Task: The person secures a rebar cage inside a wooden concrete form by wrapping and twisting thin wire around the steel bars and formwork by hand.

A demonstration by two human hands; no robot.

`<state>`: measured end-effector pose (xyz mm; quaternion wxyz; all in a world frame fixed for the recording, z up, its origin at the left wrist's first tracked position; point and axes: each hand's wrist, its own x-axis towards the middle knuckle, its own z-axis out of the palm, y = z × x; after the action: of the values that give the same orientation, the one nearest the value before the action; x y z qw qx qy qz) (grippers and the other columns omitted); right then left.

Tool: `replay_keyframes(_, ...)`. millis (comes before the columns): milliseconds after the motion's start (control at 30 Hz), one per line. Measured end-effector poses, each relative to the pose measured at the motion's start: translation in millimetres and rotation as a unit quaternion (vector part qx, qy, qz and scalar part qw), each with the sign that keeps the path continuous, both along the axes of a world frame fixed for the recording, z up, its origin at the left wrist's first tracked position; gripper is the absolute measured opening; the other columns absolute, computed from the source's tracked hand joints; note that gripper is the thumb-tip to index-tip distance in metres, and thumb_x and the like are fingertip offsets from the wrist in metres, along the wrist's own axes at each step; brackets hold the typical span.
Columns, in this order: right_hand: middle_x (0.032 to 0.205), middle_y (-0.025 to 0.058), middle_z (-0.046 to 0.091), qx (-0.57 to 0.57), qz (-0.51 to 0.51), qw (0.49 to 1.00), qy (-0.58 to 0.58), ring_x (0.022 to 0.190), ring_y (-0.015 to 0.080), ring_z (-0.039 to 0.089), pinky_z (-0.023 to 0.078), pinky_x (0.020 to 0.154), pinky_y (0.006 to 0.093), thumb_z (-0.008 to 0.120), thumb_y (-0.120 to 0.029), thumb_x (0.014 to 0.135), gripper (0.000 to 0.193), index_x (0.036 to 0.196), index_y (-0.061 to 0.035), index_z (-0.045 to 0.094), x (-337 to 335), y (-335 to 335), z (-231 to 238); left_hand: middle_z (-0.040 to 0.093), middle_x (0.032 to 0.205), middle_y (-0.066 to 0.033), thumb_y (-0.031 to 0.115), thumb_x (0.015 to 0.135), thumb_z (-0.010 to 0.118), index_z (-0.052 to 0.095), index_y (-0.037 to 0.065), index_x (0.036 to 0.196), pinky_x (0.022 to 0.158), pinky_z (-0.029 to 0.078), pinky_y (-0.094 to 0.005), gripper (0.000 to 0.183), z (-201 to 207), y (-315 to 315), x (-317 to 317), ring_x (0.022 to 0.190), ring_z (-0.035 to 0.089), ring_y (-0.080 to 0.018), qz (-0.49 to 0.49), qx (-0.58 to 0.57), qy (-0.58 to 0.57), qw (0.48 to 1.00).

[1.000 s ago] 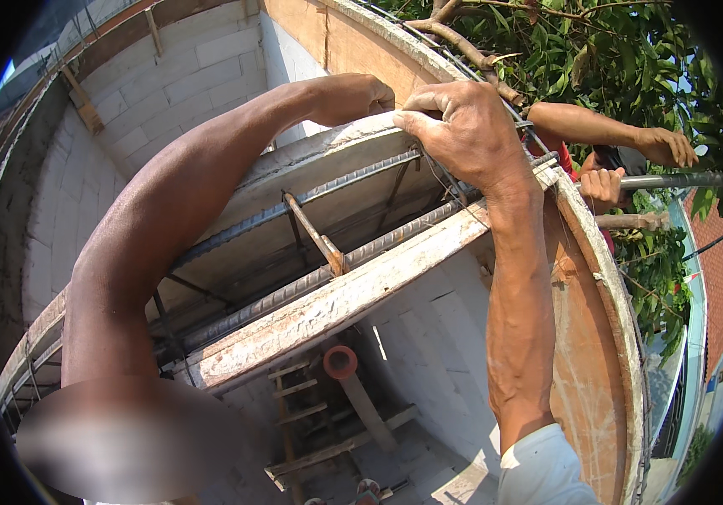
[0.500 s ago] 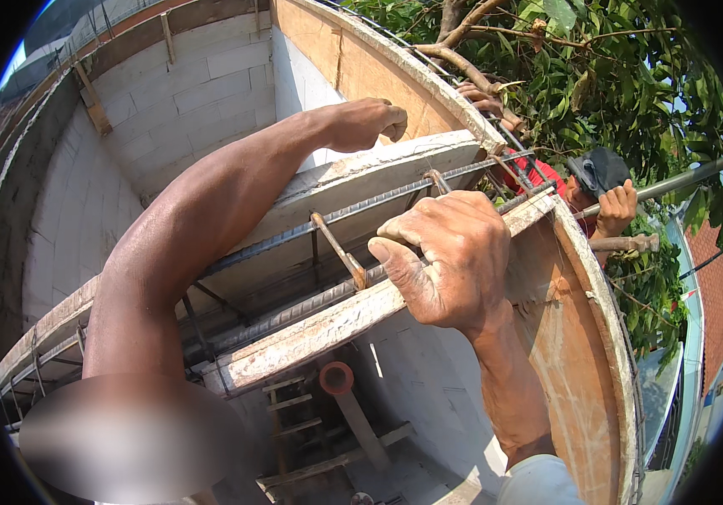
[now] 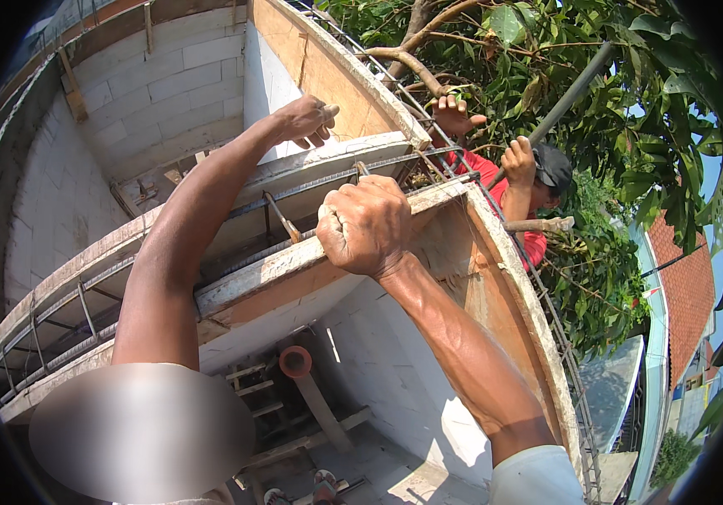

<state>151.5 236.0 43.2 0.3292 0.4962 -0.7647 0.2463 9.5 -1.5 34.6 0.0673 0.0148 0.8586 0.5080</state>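
Note:
My right hand (image 3: 367, 225) is closed over the top edge of a pale, crusted formwork board (image 3: 248, 290), with its knuckles up. My left hand (image 3: 302, 122) reaches past the far board (image 3: 328, 164) and hangs over the opening beyond it. Its fingers are loosely bent and apart, and nothing shows in them. Ribbed steel bars (image 3: 248, 210) run between the two boards, under my left arm. A short rusty crosspiece (image 3: 281, 217) bridges this gap, left of my right hand. A blurred patch hides my upper left arm's base.
Across the corner, a person in a red shirt (image 3: 483, 168) grips a dark pole (image 3: 576, 88); their other hand (image 3: 458, 115) is raised, open. Tree branches (image 3: 416, 63) overhang that side. Deep below are an orange-rimmed pipe (image 3: 296, 362) and a ladder-like wooden frame (image 3: 256, 389). Block walls (image 3: 176, 88) enclose the far side.
My view has shifted, so the boards sit further left. My right hand has closed more tightly on the board, and my left fingers have loosened. The other person has raised the pole.

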Motion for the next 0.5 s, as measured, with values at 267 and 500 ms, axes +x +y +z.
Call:
replay_keyframes(267, 0.070, 0.0102, 0.069, 0.003, -0.009, 1.000, -0.007, 0.067, 0.0323, 0.067, 0.052, 0.076, 0.0454, 0.069, -0.026, 0.079, 0.018, 0.069, -0.0107, 0.070, -1, 5, 1, 0.065, 0.147, -0.0320, 0.091, 0.099, 0.034, 0.076, 0.002, 0.136, 0.112, 0.050, -0.0610, 0.105, 35, 47, 31, 0.138, 0.062, -0.0444, -0.034, -0.126, -0.117, 0.985)
replay_keyframes(500, 0.067, 0.0092, 0.064, -0.047, 0.014, 0.999, 0.010, 0.064, 0.0326, 0.062, 0.050, 0.071, 0.0449, 0.067, -0.021, 0.078, 0.015, 0.067, -0.0107, 0.066, -2, 0, -5, 0.079, 0.109, -0.0160, 0.056, 0.090, 0.086, 0.082, 0.001, 0.114, 0.082, 0.053, -0.0458, 0.060, 27, 59, 35, 0.094, 0.069, -0.0245, -0.013, 0.026, -0.073, 0.997)
